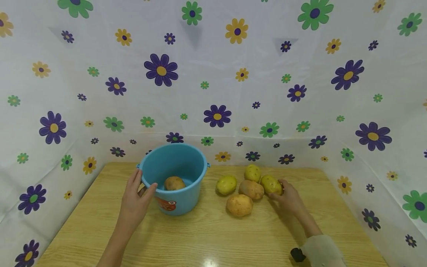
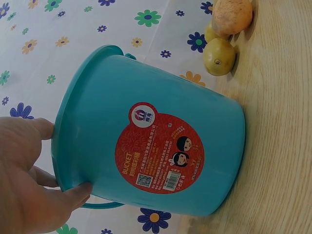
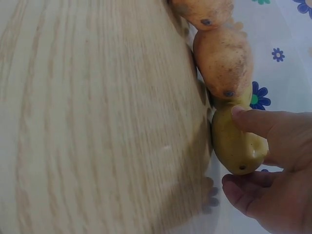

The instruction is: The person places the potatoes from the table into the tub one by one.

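Observation:
My left hand (image 1: 135, 205) grips the near left rim of a blue plastic bucket (image 1: 186, 200), thumb outside the wall. A red round label shows on the bucket (image 2: 97, 112) in the left wrist view. Inside it lies one brown potato (image 1: 174, 183). At the right, my right hand (image 1: 289, 198) holds a yellow-green oval fruit (image 1: 271, 185) between thumb and fingers, low by the table. Touching or close beside that fruit are a brown potato (image 1: 251, 190) and another yellow-green fruit (image 1: 252, 173).
Another potato (image 1: 240, 205) lies nearest the front of the group. A yellow-green fruit (image 1: 226, 185) sits between the bucket and the group. The wooden table (image 1: 207, 237) ends at a flower-printed white cloth (image 1: 217, 148). A small black object (image 1: 297, 254) is by the right sleeve.

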Available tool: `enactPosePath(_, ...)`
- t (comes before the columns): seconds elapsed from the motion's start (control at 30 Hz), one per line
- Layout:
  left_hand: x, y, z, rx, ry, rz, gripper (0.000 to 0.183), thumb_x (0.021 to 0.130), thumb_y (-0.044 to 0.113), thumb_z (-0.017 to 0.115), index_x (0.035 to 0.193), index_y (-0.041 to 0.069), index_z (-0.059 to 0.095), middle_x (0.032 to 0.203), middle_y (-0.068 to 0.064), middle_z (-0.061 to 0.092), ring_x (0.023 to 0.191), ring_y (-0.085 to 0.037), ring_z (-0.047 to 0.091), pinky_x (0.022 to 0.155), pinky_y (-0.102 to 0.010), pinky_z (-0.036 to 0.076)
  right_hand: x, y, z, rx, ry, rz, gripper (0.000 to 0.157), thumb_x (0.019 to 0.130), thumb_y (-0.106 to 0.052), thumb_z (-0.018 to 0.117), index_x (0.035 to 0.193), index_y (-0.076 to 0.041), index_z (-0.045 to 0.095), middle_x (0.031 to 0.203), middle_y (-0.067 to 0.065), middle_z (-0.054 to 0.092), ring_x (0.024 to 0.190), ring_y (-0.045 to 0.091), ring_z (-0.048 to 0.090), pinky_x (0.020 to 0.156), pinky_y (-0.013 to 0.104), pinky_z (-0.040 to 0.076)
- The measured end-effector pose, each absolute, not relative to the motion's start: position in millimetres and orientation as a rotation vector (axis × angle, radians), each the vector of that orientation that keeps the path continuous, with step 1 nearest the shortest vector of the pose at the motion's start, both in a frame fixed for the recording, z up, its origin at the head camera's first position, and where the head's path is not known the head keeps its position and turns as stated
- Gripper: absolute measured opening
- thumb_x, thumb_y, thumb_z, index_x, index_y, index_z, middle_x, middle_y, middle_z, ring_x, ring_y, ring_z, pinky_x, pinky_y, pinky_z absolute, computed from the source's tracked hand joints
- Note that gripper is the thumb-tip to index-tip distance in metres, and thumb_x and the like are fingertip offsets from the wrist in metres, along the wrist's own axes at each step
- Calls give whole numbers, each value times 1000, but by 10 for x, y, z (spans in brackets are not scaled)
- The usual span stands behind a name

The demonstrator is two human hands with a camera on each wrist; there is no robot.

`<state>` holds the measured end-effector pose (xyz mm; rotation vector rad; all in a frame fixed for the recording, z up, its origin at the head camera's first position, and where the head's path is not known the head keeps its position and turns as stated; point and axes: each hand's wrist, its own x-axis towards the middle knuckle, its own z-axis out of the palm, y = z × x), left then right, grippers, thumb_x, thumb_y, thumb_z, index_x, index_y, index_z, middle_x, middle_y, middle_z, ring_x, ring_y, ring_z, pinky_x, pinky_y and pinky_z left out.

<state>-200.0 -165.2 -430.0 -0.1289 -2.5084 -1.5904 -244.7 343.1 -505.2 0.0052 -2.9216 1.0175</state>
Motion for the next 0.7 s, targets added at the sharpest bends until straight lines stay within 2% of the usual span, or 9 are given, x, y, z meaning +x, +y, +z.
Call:
enactPosePath(0.33,-2006,-1631,-4292,-136,-2502,-1564,82,107,32,59,164,-2,11,170,-20,5,151,-46,25,118,-51,35,-2458,3432,-5128,-8,-2879,1007,67,95,-13,74,141,20,39,134,45,49,121,57,52,102,67,48)
enactPosePath(0.7,-1980,-1631,-4271,-125,-2508,-1586,81,108,30,58,164,0,9,171,-20,3,152,-44,23,119,-49,34,-2477,3435,-5135,6,-2862,977,67,92,-11,75,140,21,40,132,46,51,119,58,54,102,67,48)
